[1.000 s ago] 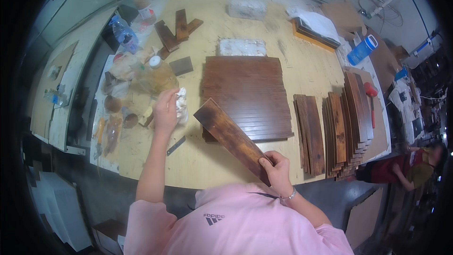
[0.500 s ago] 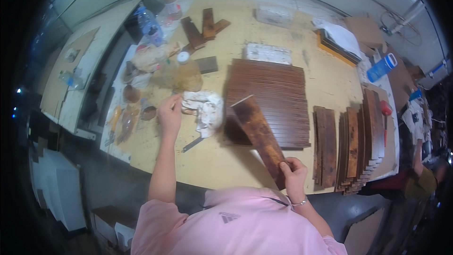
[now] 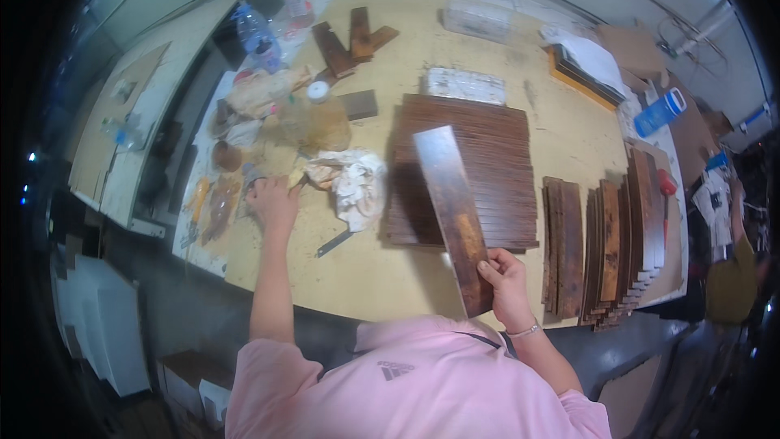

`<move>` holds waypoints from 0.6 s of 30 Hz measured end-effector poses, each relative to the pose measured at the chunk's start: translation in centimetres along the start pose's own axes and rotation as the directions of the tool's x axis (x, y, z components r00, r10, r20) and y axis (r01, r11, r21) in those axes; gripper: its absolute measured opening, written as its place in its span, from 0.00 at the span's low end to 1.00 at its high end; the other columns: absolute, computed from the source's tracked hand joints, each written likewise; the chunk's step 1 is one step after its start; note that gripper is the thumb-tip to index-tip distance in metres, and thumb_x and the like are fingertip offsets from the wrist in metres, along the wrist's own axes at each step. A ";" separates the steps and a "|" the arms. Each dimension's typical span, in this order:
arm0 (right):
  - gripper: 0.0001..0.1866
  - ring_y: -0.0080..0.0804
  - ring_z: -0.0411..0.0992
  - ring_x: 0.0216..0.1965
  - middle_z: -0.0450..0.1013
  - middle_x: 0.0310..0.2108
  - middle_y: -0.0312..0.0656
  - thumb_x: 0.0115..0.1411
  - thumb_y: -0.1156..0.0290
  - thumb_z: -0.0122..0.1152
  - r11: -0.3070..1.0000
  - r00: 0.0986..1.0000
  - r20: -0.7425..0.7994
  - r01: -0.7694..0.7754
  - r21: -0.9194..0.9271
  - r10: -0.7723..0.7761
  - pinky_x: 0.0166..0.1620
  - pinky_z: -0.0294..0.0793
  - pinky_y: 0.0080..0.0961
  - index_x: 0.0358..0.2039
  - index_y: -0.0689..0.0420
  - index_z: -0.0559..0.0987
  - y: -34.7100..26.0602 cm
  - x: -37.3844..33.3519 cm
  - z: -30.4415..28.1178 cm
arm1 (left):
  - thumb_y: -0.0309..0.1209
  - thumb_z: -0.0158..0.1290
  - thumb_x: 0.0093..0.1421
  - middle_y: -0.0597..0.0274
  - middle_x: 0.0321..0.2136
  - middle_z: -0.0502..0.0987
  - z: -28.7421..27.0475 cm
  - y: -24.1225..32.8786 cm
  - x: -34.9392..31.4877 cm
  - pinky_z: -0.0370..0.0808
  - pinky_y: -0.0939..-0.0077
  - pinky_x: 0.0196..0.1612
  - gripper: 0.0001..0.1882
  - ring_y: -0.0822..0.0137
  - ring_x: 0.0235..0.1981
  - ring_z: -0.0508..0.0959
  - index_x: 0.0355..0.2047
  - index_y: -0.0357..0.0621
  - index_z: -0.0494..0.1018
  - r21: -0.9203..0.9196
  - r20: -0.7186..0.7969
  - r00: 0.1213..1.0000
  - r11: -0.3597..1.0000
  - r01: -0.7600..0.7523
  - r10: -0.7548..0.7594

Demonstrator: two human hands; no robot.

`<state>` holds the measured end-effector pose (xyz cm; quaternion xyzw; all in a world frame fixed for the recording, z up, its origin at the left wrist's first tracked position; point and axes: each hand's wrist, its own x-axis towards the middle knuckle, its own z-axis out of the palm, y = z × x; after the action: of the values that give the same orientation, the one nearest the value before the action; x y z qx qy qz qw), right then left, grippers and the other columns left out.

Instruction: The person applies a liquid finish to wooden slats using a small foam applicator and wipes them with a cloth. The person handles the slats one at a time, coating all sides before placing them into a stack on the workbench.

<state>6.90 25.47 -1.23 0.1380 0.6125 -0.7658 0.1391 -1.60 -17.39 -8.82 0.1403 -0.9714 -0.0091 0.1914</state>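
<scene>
Now free of the crumpled white cloth, left hand near left; brown board in right hand.
Change: cloth left loosely heaped on the table, left hand shifted leftward, fingers bent down and partly spread, any hold beneath impossible to tell; board steeper, far end catching glare. Right hand: thumb and fingers closed on board's near end, right edge; board aslant before the slatted brown stack. Meaning, as judged: cloth set aside, board not put down. Containers, left: white-capped plastic jug, amber contents; brown cup, contents indiscernible. Far left: bluish clear bottle, pinkish bottle, contents uncertain. Right: blue drinking bottle, contents hidden.
</scene>
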 end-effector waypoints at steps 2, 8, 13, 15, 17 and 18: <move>0.06 0.18 0.74 0.35 0.78 0.35 0.36 0.62 0.81 0.57 1.000 1.000 0.009 -0.015 0.018 0.015 0.40 0.72 0.16 0.40 0.64 0.77 -0.5 0.1 0.2 | 0.34 0.63 0.52 0.63 0.40 0.79 0.2 -0.1 -0.3 0.61 0.57 0.55 0.16 0.61 0.49 0.72 0.42 0.48 0.79 -0.020 0.008 1.000 1.000 -0.003 0.003; 0.06 0.16 0.73 0.34 0.78 0.34 0.35 0.62 0.81 0.56 0.995 0.998 -0.005 -0.062 0.077 0.062 0.41 0.71 0.15 0.40 0.64 0.77 -1.0 0.2 0.0 | 0.28 0.63 0.51 0.57 0.37 0.79 0.0 0.6 -1.9 0.70 0.58 0.47 0.19 0.55 0.41 0.77 0.45 0.44 0.75 -0.184 0.176 0.978 0.972 0.147 -0.115; 0.07 0.21 0.76 0.36 0.79 0.36 0.40 0.61 0.83 0.56 0.992 1.000 -0.008 -0.026 0.127 0.028 0.43 0.74 0.17 0.40 0.65 0.77 -2.3 1.5 0.1 | 0.21 0.60 0.51 0.53 0.37 0.78 -5.7 6.3 -2.4 0.73 0.63 0.47 0.20 0.53 0.41 0.77 0.46 0.39 0.74 -0.730 0.083 0.962 0.642 0.236 -0.260; 0.07 0.21 0.76 0.36 0.79 0.36 0.40 0.61 0.83 0.56 0.989 1.000 -0.010 -0.021 0.148 0.023 0.43 0.74 0.17 0.40 0.65 0.77 -2.4 2.8 -0.2 | 0.19 0.59 0.50 0.52 0.38 0.77 -10.6 12.1 -4.0 0.74 0.65 0.48 0.20 0.54 0.41 0.77 0.46 0.38 0.75 -0.826 0.025 0.998 0.564 -0.016 0.064; 0.07 0.20 0.75 0.34 0.78 0.33 0.38 0.60 0.83 0.57 0.982 1.000 -0.010 -0.008 0.190 0.010 0.42 0.73 0.17 0.39 0.64 0.77 -2.7 3.9 -0.1 | 0.22 0.62 0.46 0.53 0.36 0.78 -13.6 16.6 -6.7 0.75 0.67 0.40 0.20 0.57 0.34 0.78 0.42 0.37 0.76 -0.855 -0.108 0.913 0.432 -0.287 0.393; 0.07 0.20 0.74 0.33 0.78 0.32 0.37 0.60 0.83 0.58 0.983 1.000 -0.001 0.004 0.184 -0.004 0.41 0.72 0.16 0.39 0.64 0.77 -2.8 4.2 0.1 | 0.22 0.64 0.43 0.53 0.35 0.78 -15.2 18.1 -7.9 0.75 0.66 0.38 0.21 0.55 0.34 0.78 0.41 0.37 0.76 -0.853 -0.195 0.828 0.326 -0.408 0.526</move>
<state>1.91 25.81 -0.29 0.1494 0.5394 -0.8194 0.1239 6.18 2.75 3.63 -0.2622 -0.8359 -0.4504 0.1719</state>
